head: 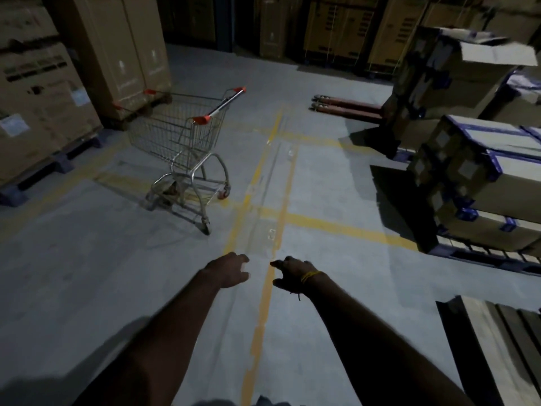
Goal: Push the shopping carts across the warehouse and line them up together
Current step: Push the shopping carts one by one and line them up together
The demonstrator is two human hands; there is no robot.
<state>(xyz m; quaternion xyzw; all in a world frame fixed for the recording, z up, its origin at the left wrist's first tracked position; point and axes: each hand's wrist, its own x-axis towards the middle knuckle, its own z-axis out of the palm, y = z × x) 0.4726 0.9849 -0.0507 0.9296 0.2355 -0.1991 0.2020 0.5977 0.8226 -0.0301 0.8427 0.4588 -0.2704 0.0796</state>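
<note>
- Both forearms reach forward from the bottom of the view over bare grey floor; neither hand has hold of anything.
- Left hand hangs palm down with its fingers loosely curled and a little spread, empty, above the concrete.
- Right hand is beside it, just across a painted yellow line, with fingers loosely curled and the thumb apart from them; it too is empty. A yellow thread band sits at that wrist.
- Only 1 shopping cart shows: a wire-basket cart ahead and to the left, well apart from both hands, standing on the floor near the big cardboard cartons on the left pallets.
- Its handle bar, capped in orange at the ends, runs along the cart's right-hand end, slanting away from the viewer rather than squarely facing them. The basket looks empty.
- No second cart is in view, so where the row is to be formed cannot be told from here.
- Judged step: the approach to this cart, before any grip; the push itself has not yet begun.
- Next move, as I judge it: close in toward the cart's right end, come round behind the handle bar, and set 1 hand near each orange cap so the cart steers straight.
- Things to steer clear of: the pallet-jack forks lying on the floor ahead right, and the stacked boxes with blue tape on the right pallet, which narrow the lane.
- Dim light blurs the castors, so which way they point cannot be told.
</note>
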